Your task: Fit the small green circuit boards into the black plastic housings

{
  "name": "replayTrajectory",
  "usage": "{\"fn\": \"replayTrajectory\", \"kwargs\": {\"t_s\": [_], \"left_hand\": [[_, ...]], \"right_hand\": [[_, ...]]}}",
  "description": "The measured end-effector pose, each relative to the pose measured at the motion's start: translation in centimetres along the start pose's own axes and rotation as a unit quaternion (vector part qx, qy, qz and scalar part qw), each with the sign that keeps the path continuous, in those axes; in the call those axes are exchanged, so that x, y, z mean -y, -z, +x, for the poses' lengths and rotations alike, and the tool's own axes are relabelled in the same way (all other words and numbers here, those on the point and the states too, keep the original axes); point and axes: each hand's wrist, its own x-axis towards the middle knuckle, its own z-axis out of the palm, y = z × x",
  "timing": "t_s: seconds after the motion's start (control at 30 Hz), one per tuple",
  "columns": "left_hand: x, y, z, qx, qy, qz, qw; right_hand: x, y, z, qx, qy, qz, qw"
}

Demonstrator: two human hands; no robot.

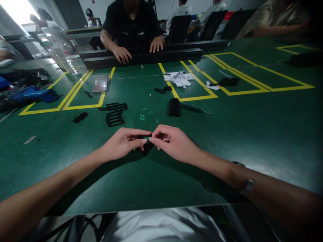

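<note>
My left hand and my right hand meet near the middle of the view, above the green table. Between their fingertips is a small green piece, pinched from both sides; a dark part seems to lie under it, mostly hidden by the fingers. Several loose green pieces lie just beyond my hands. Black slotted frames are to their left, and a black ribbed block is to their right, beside a screwdriver.
Across the table a person in black rests both hands on long black bars. White crumpled paper lies beyond the block. A clear bottle and blue items are at the left. Yellow tape marks the far half.
</note>
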Motion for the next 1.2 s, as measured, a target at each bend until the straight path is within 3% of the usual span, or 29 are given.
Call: {"fn": "replayTrajectory", "kwargs": {"t_s": [0.67, 1.2], "left_hand": [[0.52, 0.34, 0.04, 0.021, 0.005, -0.011, 1.000], [0.34, -0.17, -0.13, -0.020, 0.004, -0.012, 1.000]], "right_hand": [[-0.16, -0.02, -0.05, -0.013, -0.003, 0.011, 1.000], [-0.26, -0.13, 0.06, -0.021, -0.034, 0.071, 0.997]]}}
